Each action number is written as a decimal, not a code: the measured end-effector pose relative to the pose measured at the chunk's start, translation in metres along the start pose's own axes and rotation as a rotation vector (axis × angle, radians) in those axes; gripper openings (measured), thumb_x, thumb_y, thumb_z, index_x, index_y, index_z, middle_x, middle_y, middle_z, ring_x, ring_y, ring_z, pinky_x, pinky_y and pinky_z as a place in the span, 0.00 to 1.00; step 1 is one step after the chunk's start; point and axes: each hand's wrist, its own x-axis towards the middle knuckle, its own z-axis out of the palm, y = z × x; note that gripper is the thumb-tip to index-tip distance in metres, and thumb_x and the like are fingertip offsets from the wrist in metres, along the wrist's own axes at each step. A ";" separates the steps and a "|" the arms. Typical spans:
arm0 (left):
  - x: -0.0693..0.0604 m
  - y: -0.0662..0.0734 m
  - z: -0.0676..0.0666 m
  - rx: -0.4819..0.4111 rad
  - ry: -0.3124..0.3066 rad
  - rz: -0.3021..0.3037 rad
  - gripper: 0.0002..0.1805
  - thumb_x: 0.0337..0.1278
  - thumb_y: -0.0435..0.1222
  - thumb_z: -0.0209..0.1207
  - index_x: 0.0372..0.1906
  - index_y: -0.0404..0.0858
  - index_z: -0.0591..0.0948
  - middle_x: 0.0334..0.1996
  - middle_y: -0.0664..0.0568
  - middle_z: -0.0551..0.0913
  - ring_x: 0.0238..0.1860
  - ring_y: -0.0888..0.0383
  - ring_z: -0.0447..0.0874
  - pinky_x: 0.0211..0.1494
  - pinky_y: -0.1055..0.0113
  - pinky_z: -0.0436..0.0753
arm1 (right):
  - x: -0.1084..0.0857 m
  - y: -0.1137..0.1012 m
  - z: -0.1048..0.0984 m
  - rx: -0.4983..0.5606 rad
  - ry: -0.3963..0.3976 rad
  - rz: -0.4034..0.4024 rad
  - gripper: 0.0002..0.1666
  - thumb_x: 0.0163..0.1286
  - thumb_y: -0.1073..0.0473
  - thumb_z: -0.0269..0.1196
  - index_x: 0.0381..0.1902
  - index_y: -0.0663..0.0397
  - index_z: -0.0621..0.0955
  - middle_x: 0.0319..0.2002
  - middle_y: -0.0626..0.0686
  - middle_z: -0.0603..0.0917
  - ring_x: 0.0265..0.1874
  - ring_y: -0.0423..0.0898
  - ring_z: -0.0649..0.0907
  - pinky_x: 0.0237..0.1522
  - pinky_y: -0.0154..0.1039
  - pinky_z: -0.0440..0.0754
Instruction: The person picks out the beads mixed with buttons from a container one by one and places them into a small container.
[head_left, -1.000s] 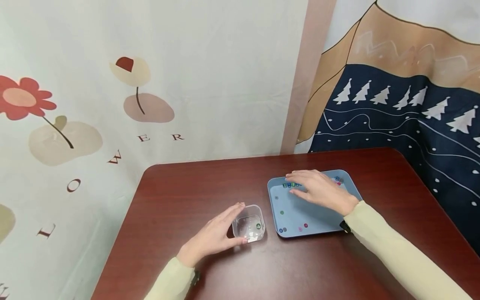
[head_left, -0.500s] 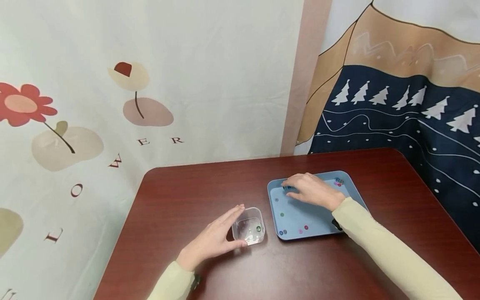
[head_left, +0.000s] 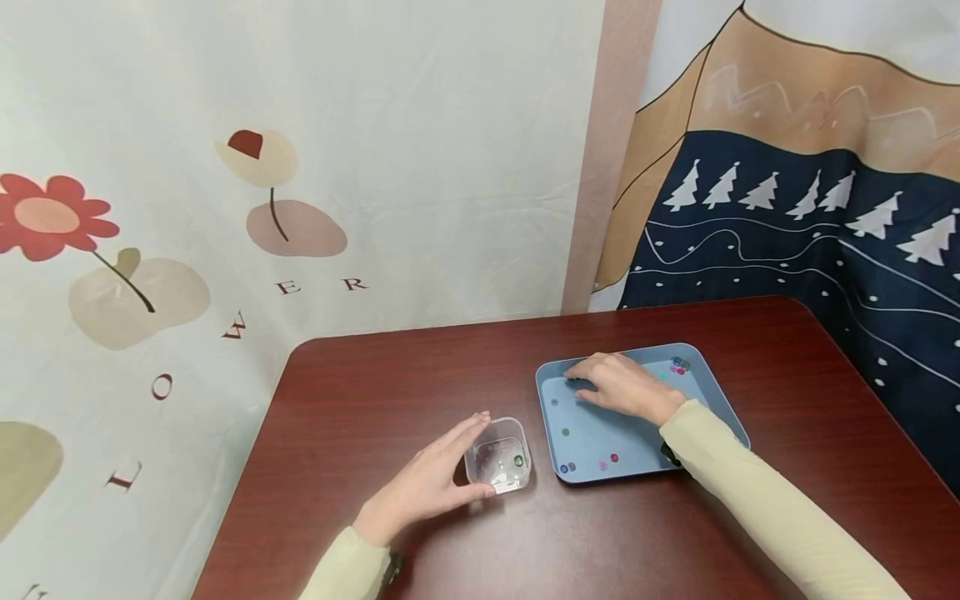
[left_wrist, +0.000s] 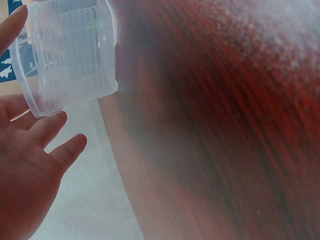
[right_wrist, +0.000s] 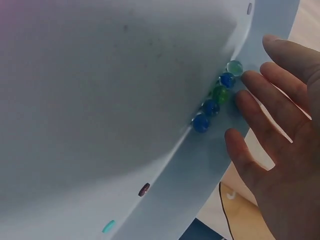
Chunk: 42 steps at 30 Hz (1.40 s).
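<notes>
My left hand (head_left: 423,479) holds a small clear plastic box (head_left: 527,458), thumb at its near side and fingers at its far left. A green marble (head_left: 518,460) lies inside it. In the left wrist view, fingertips and thumb touch the box's rim (left_wrist: 31,102). Over the back left of a shallow blue tray (head_left: 592,429) is my right hand (head_left: 618,385), fingers extended. The right wrist view shows its fingertips beside a row of blue and green marbles (right_wrist: 220,94) along the tray wall. One finger is near the pale green end marble (right_wrist: 234,68); contact is unclear.
Loose small pieces lie in the tray: a green one (head_left: 566,432), a red one (head_left: 614,457), a pink one (head_left: 602,466) and a cluster (head_left: 678,365) at the back right corner. The dark red wooden table (head_left: 390,383) meets a printed curtain (head_left: 450,167) behind.
My right hand has moved slightly left and lowered toward the marbles at the tray's back wall. My left hand and the plastic box keep their place.
</notes>
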 end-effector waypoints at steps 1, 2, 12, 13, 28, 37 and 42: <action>0.000 0.000 0.000 0.002 0.001 0.000 0.53 0.58 0.58 0.70 0.82 0.40 0.60 0.81 0.46 0.60 0.79 0.49 0.61 0.76 0.45 0.68 | 0.000 0.000 0.001 -0.003 0.002 -0.005 0.22 0.68 0.58 0.72 0.59 0.59 0.86 0.56 0.55 0.87 0.58 0.53 0.84 0.62 0.52 0.82; 0.000 0.000 0.000 0.002 0.002 0.000 0.53 0.58 0.58 0.70 0.82 0.40 0.60 0.81 0.46 0.60 0.79 0.49 0.61 0.75 0.45 0.69 | 0.000 0.000 0.002 -0.005 0.004 -0.008 0.22 0.68 0.59 0.72 0.59 0.59 0.86 0.56 0.55 0.87 0.58 0.53 0.84 0.62 0.52 0.82; -0.002 0.002 0.001 -0.014 0.007 -0.013 0.54 0.57 0.56 0.71 0.82 0.40 0.60 0.81 0.45 0.60 0.78 0.47 0.61 0.75 0.43 0.69 | 0.000 0.000 0.006 -0.050 0.030 -0.024 0.21 0.67 0.62 0.73 0.58 0.58 0.86 0.55 0.56 0.86 0.56 0.55 0.84 0.60 0.55 0.82; -0.001 0.002 0.001 -0.016 0.006 -0.015 0.53 0.58 0.57 0.71 0.82 0.40 0.60 0.81 0.46 0.60 0.78 0.47 0.62 0.75 0.43 0.69 | 0.000 0.000 0.007 -0.053 0.028 -0.021 0.22 0.67 0.62 0.73 0.58 0.57 0.86 0.55 0.56 0.86 0.56 0.54 0.84 0.60 0.55 0.82; -0.001 -0.002 0.004 -0.036 0.013 -0.019 0.53 0.58 0.60 0.69 0.82 0.42 0.61 0.81 0.49 0.61 0.78 0.48 0.63 0.73 0.41 0.71 | -0.001 0.005 0.012 -0.086 0.053 -0.040 0.21 0.66 0.63 0.74 0.57 0.53 0.87 0.54 0.52 0.87 0.55 0.52 0.83 0.57 0.58 0.82; 0.000 -0.002 0.004 -0.024 0.017 -0.020 0.53 0.57 0.59 0.70 0.82 0.42 0.61 0.80 0.48 0.61 0.76 0.46 0.65 0.73 0.41 0.72 | 0.000 0.009 0.016 -0.114 0.073 -0.079 0.20 0.64 0.64 0.75 0.54 0.51 0.89 0.51 0.51 0.89 0.52 0.50 0.83 0.51 0.51 0.82; 0.000 -0.002 0.004 -0.015 0.019 -0.020 0.53 0.57 0.59 0.70 0.82 0.42 0.61 0.81 0.49 0.61 0.77 0.47 0.65 0.73 0.43 0.71 | 0.000 0.009 0.017 -0.130 0.095 -0.105 0.18 0.64 0.64 0.75 0.52 0.51 0.90 0.49 0.50 0.89 0.50 0.49 0.83 0.46 0.47 0.81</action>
